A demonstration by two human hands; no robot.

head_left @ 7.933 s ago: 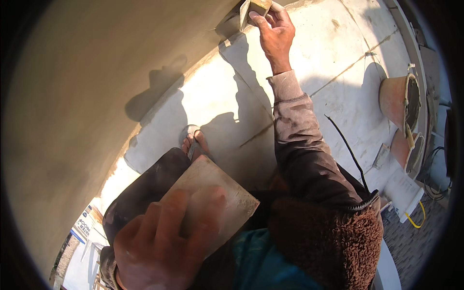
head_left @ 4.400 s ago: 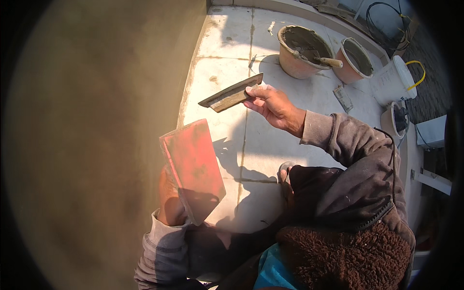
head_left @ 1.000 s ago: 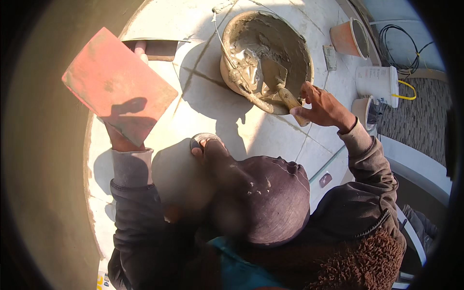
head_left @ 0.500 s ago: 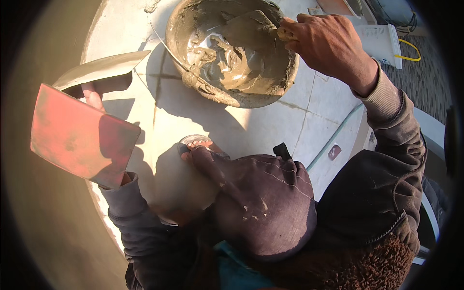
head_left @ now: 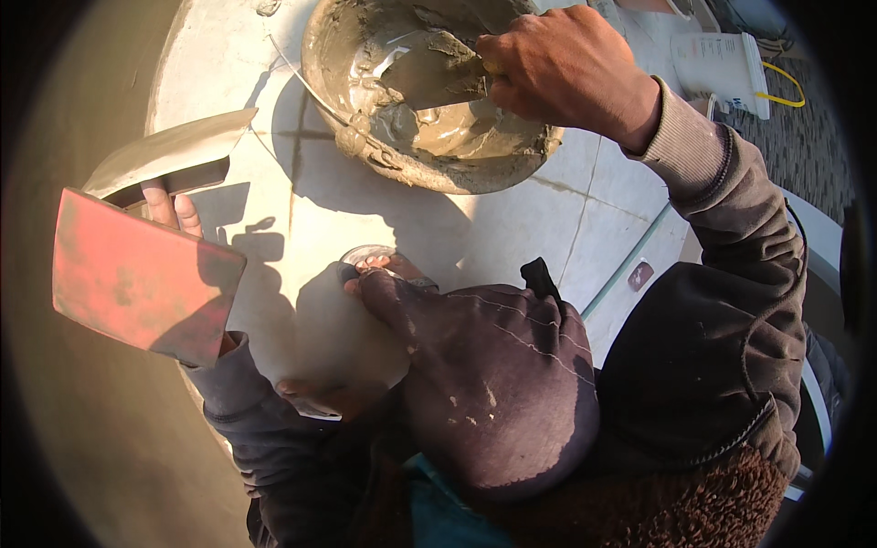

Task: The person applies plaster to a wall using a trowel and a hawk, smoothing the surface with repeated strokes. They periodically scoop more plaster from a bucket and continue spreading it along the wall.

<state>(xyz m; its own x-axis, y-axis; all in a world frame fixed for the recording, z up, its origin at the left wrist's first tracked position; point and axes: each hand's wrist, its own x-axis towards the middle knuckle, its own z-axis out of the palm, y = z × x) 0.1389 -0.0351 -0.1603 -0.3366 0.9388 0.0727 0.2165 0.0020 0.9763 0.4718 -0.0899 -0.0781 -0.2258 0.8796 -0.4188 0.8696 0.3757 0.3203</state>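
Gripping trowel (head_left: 437, 77) in right hand (head_left: 566, 75) — stiff, likely heavy loaded, hold by handle (head_left: 494, 67); slick wet mortar (head_left: 457, 134) just left; clutching red float (head_left: 137, 274), curved blade (head_left: 169, 151) in left hand (head_left: 162, 206).

Floor (head_left: 364, 226): harsh sun, palest along its left edge.
Bucket (head_left: 457, 181): shadow toward that edge, light from the right.
Mortar (head_left: 448, 133): wet glare.
Red float (head_left: 132, 272): sunlit, right side partly shaded.
Wall (head_left: 78, 393): dim, hazy.
Fisheye rim: black, curved.
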